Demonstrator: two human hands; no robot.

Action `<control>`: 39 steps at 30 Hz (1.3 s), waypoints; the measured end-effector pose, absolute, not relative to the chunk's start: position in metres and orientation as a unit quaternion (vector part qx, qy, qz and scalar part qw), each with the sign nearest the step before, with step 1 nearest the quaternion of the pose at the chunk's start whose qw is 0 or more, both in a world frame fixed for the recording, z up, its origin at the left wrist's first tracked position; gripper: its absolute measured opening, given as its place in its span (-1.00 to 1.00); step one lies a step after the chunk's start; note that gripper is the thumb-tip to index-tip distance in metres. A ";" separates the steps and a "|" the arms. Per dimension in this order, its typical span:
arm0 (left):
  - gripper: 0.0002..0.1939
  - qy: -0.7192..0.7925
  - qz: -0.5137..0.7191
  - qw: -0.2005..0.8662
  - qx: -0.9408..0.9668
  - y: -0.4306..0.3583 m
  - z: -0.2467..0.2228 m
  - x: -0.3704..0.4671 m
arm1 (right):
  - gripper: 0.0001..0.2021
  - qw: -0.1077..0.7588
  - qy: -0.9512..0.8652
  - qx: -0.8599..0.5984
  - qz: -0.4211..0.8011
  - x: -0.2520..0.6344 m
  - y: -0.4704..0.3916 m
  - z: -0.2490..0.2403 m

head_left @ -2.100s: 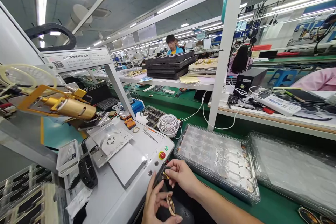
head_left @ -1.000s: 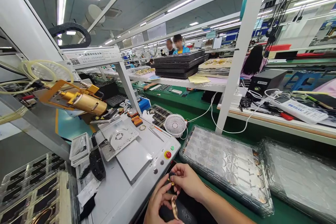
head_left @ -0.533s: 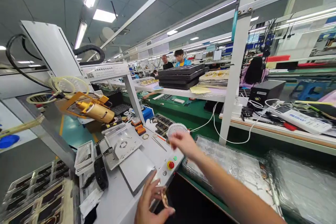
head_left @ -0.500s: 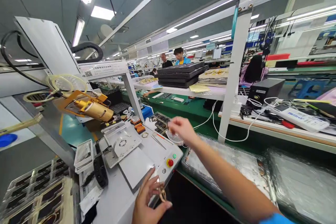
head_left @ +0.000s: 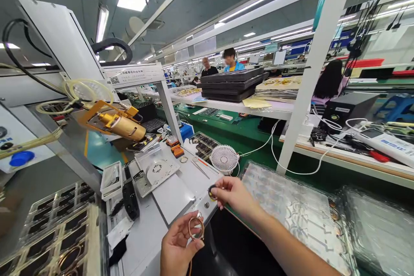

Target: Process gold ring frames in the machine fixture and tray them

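Between the thumb and fingers of my left hand (head_left: pixel 181 239) is a copper-coloured coil ring (head_left: pixel 190 225), its loop turned towards me. A thin tail of the same colour hangs below that palm. My right hand (head_left: pixel 233 194) pinches a small dark round piece (head_left: pixel 211 191) with some yellow on it; its exact kind I cannot make out. The two hands are apart, with the right one higher and over the front corner of the white machine bed (head_left: pixel 145 237). On that bed lies a metal fixture plate (head_left: pixel 164 171) with a round pattern of holes.
A gold cylinder head (head_left: pixel 127 128) hangs on the machine at left. A small white fan (head_left: pixel 224 158), tweezers (head_left: pixel 199 167) and orange-black blocks (head_left: pixel 176 150) stand behind my hands. Clear plastic trays (head_left: pixel 291 194) lie at right; trays with dark parts (head_left: pixel 48 241) lie at left.
My right hand has come down from in front of the fan towards my left hand, with the dark round piece now visible in it. The coil ring has turned to face me more.
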State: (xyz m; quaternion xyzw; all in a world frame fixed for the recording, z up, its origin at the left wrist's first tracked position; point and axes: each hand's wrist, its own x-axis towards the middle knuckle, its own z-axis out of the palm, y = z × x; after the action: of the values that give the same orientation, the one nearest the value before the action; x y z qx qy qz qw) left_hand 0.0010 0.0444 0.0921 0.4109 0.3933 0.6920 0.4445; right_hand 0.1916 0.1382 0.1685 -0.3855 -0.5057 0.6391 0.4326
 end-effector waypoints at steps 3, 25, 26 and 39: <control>-0.42 0.378 0.667 0.459 0.449 0.056 0.093 0.001 | -0.49 0.544 -0.543 -0.369 0.522 0.211 0.182 0.229; -0.43 0.222 0.691 0.401 0.559 0.069 0.110 0.012 | -0.36 0.337 -0.402 -0.374 0.765 0.176 0.097 0.166; -0.42 0.214 0.688 0.406 0.562 0.069 0.110 0.012 | -0.35 0.336 -0.399 -0.376 0.766 0.174 0.096 0.167; -0.42 0.213 0.685 0.421 0.555 0.070 0.109 0.007 | -0.54 0.378 -0.456 -0.373 0.714 0.156 0.088 0.182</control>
State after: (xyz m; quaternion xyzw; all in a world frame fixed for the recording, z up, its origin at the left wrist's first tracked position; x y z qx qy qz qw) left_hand 0.0074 0.0696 0.1085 0.5550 0.2129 0.6851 0.4210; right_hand 0.1561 0.0877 0.1822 -0.3729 -0.4560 0.7142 0.3780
